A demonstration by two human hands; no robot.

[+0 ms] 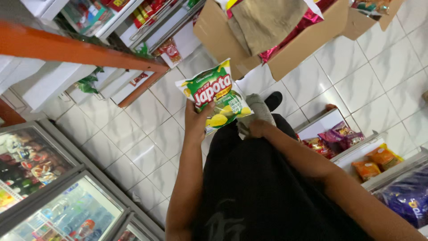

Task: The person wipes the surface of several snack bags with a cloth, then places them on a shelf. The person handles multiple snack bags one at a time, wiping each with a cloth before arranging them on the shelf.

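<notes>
One green and white snack bag [216, 94] with yellow chips pictured on it is gripped along its near left edge by the left hand [196, 119], while the right hand [257, 128] is closed around one grey cloth [257, 111] just right of the bag. Two open cardboard boxes lie far: the big one [290, 53] holds brown paper and pink foil packs, the small one [361, 22] more packets. The right shelf [352, 154] carries orange, red and purple snack packs.

Green, white and yellow snack bag [215, 94]

Right hand [257, 128] mostly behind the green snack bag [215, 94], fingers out of sight.
</notes>
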